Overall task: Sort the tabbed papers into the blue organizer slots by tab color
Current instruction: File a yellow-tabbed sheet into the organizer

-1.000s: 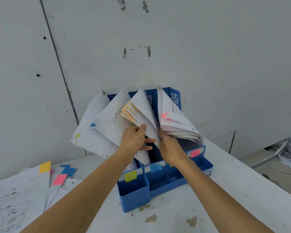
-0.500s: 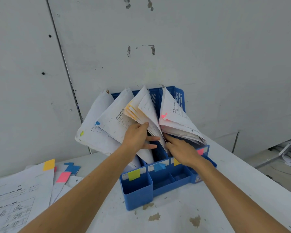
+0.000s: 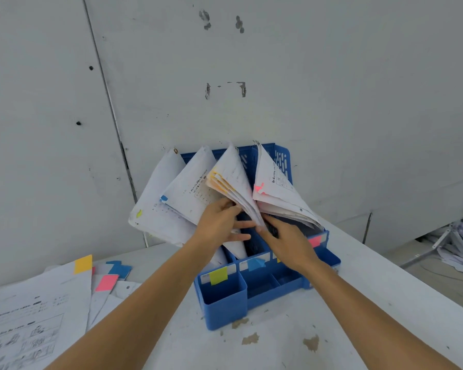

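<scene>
The orange stack (image 3: 233, 180), stood in the organizer (image 3: 225, 300), is still pinched by the left hand (image 3: 219, 222) while the right hand (image 3: 289, 244) has been slid down to its base, fingers flat, nothing gripped, so it's probably about seated, loose papers (image 3: 38, 303) left unsorted.

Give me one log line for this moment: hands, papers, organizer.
left hand pinches orange-tabbed stack | right hand touches its lower edge | stack angled into blue organizer | loose tabbed papers lie left on table
</scene>
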